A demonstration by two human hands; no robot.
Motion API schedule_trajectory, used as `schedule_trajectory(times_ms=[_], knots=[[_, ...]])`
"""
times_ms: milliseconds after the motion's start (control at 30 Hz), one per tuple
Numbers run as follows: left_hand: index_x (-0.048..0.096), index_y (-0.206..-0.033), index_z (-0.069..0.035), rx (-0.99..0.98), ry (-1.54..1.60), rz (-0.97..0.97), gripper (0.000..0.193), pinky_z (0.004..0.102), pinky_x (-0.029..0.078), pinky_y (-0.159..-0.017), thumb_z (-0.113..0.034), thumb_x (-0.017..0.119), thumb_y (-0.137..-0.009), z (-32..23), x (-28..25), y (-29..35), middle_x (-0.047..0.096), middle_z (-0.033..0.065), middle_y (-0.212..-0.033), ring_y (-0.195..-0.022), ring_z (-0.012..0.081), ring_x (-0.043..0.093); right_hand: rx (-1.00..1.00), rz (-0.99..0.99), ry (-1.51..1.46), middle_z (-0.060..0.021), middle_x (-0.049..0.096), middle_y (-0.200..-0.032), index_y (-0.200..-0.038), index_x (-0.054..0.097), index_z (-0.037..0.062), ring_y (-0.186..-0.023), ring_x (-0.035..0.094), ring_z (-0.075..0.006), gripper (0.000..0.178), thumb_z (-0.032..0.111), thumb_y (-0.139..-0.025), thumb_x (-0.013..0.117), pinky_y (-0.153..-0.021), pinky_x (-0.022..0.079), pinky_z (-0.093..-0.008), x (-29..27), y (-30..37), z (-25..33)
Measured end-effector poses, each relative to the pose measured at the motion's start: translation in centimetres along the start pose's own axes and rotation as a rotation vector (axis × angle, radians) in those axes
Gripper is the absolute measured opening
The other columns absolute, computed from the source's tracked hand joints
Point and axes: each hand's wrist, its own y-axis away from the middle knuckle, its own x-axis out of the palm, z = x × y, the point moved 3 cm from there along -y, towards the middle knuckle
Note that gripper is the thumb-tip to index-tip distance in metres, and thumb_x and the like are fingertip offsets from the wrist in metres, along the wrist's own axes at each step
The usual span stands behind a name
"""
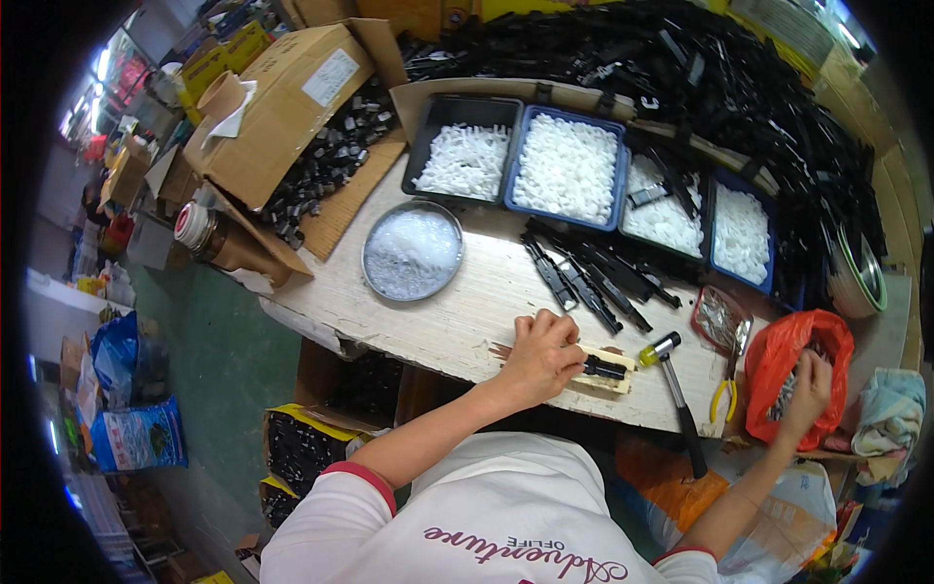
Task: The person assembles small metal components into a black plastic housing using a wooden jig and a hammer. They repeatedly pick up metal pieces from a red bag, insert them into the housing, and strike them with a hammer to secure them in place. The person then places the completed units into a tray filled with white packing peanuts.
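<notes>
A narrow black plastic part (605, 368) lies in a cream-coloured block (616, 385) at the table's front edge. My left hand (541, 360) is closed over the left end of that part, its fingers bent and hiding what lies under them. Over to the right, my right hand (809, 391) reaches into an open red plastic bag (766, 358) of small metal pieces (784, 394). Its fingers are drawn together, and whatever is between them is too small to make out. Just right of the block rests a hammer (678, 394) with a yellow-and-black head, its handle overhanging the edge.
Yellow-handled pliers (725, 394) lie beside the red bag, near a small tray of metal pins (718, 319). Several black parts (584, 277) are spread mid-table. Behind are bins of white pieces (567, 167), a round metal dish (413, 250), a cardboard box (292, 102) and heaped black parts (720, 78).
</notes>
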Motion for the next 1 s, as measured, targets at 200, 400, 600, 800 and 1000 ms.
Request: schedule_trajectory(times_ms=[200, 400, 600, 800, 1000], knots=[[0.061, -0.076, -0.012, 0.049, -0.076, 0.069, 0.007, 0.0392, 0.026, -0.076, -0.016, 0.064, -0.072, -0.2, 0.1, 0.0, 0.046, 0.0038, -0.090, -0.090, 0.0214, 0.041, 0.270, 0.328, 0.347, -0.0155, 0.060, -0.094, -0.103, 0.058, 0.0008, -0.088, 0.057, -0.0278, 0.031, 0.020, -0.079, 0.059, -0.077, 0.043, -0.0355, -1.3, -0.9, -6.6], [0.062, -0.081, -0.013, 0.070, 0.023, -0.011, 0.011, 0.0389, 0.028, -0.076, -0.016, 0.064, -0.071, 0.8, -0.5, -0.1, 0.051, 0.0041, -0.092, -0.089, 0.0227, 0.044, 0.101, 0.368, 0.340, -0.0206, 0.060, -0.095, -0.097, 0.058, -0.0030, -0.088, 0.057, -0.0340, 0.027, 0.014, -0.076, 0.058, -0.076, 0.043, -0.0369, 1.5, -0.6, -9.4], [0.063, -0.066, -0.008, -0.234, -0.346, -0.500, 0.017, 0.0413, 0.036, -0.060, -0.020, 0.058, -0.076, 10.5, -8.9, -8.8, 0.058, 0.0109, -0.072, -0.072, 0.0288, 0.050, 0.335, 0.383, 0.254, -0.0177, 0.060, -0.092, -0.091, 0.060, -0.0009, -0.088, 0.057, -0.0331, 0.021, 0.011, -0.075, 0.060, -0.075, 0.042, -0.0382, -0.2, 0.1, -6.7], [0.066, -0.070, -0.002, -0.641, -0.573, -0.362, 0.021, 0.0464, 0.037, -0.074, -0.022, 0.066, -0.070, 18.3, -10.3, -14.1, 0.061, 0.0148, -0.080, -0.084, 0.0323, 0.054, 0.425, 0.466, 0.561, -0.0144, 0.062, -0.089, -0.090, 0.060, 0.0021, -0.088, 0.057, -0.0323, 0.022, 0.019, -0.076, 0.059, -0.077, 0.037, -0.0486, 0.0, 0.1, -5.5], [0.067, -0.076, -0.004, -0.535, -0.347, -0.502, 0.016, 0.0441, 0.039, -0.076, -0.018, 0.063, -0.071, 18.8, -10.1, -14.4, 0.062, 0.0128, -0.079, -0.081, 0.0295, 0.057, 0.362, 0.440, 0.526, -0.0128, 0.061, -0.088, -0.090, 0.059, 0.0033, -0.088, 0.057, -0.0319, 0.022, 0.021, -0.076, 0.058, -0.079, 0.036, -0.0493, 0.5, -0.1, -5.3]])
